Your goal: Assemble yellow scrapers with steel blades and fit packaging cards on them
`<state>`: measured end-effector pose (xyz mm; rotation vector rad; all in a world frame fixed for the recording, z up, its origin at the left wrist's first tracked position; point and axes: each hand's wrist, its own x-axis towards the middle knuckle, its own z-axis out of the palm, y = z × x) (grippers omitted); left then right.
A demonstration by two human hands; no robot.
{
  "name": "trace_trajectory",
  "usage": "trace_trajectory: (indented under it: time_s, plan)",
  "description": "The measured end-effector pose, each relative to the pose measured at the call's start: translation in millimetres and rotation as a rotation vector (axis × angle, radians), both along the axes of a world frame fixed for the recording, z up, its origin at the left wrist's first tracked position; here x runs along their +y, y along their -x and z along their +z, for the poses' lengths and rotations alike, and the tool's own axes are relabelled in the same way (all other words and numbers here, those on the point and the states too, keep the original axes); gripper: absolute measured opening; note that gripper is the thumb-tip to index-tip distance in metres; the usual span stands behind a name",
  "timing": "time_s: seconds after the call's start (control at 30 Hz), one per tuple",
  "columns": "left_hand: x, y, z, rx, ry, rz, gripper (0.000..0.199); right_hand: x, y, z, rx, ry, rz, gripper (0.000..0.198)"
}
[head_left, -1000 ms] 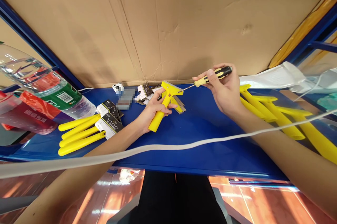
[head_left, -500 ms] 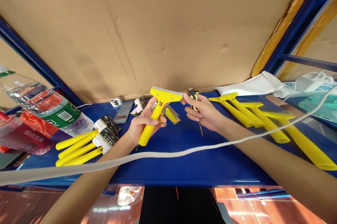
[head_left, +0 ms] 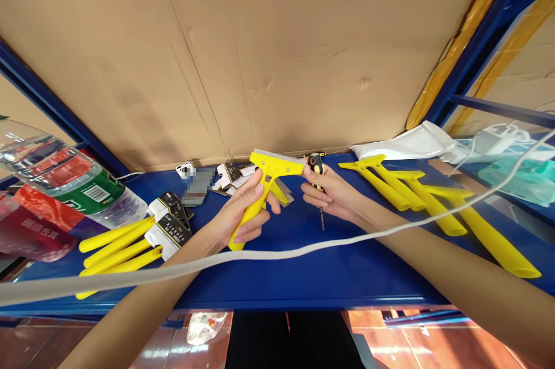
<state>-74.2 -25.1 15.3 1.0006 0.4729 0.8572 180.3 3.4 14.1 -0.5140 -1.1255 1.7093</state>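
My left hand [head_left: 245,210] is wrapped round the handle of a yellow scraper [head_left: 277,166], which is tilted with its metal blade edge upward. Two screws show on the scraper's head. In my right hand [head_left: 327,189] is a screwdriver [head_left: 318,168] with a black and cream handle, its shaft pointing down. The thumb and index finger of that hand touch the right end of the scraper's head. Behind the scraper, another yellow scraper head and metal blades [head_left: 281,191] lie on the blue table [head_left: 277,276].
Yellow handles [head_left: 446,213] lie at the right. Several packaged scrapers [head_left: 117,236] with black-and-white cards lie at the left, near a water bottle [head_left: 82,178] and a red cup [head_left: 34,224]. A white cable [head_left: 277,254] crosses in front. A cardboard sheet [head_left: 281,56] stands behind.
My left hand has slid its grip, its fingers now wrapped further round the scraper's handle. The screwdriver has shifted slightly and hangs more upright in my right hand.
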Motion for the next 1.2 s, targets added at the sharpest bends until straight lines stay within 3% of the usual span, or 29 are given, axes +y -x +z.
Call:
trace_trajectory:
  time_s: [0.1, 0.37, 0.6, 0.8, 0.97, 1.2]
  plan:
    - [-2, -1, -5.3, -0.025, 0.011, -0.057, 0.045, -1, 1, -2, 0.0, -0.001, 0.024, 0.06]
    - [-10, -3, -6.9, -0.048, 0.086, -0.134, 0.024, -2, 1, -9, 0.038, 0.023, 0.021, 0.058]
    - [2, -11, -10.6, 0.009, -0.086, 0.019, 0.034, 6, 3, -6, -0.015, 0.042, -0.115, 0.049]
    - [6, -11, -4.1, 0.014, -0.135, 0.106, 0.036, 16, -4, -7, -0.014, 0.078, -0.209, 0.041]
    - [6, -10, 1.3, -0.01, -0.159, 0.109, 0.035, 20, -3, -5, 0.034, 0.186, -0.243, 0.048]
    - [13, -9, -9.0, -0.026, -0.15, 0.108, 0.034, 21, 2, -9, 0.061, 0.254, -0.285, 0.058]
